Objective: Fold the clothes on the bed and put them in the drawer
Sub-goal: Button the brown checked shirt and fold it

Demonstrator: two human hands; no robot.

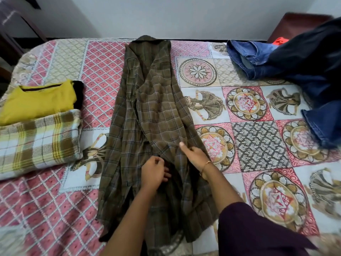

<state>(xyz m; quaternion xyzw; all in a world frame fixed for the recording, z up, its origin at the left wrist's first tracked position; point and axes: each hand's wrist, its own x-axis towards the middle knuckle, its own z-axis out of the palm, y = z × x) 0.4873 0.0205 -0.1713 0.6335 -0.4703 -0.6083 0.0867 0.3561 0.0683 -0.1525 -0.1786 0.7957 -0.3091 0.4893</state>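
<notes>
Folding step now: long brown checked cloth shirt flat on bed, under both hands. Left hand and right hand pinching its middle. Next, probably: fold sides in neatly.

Soft, even indoor light; wide-angle bending at edges; corners blurred, perhaps by motion.

Home bedroom, bed under a patchwork-print cover pushed against a plain pale wall, plaid shirt, jeans, folded yellow top lying on it, dark wooden furniture at far corner
</notes>
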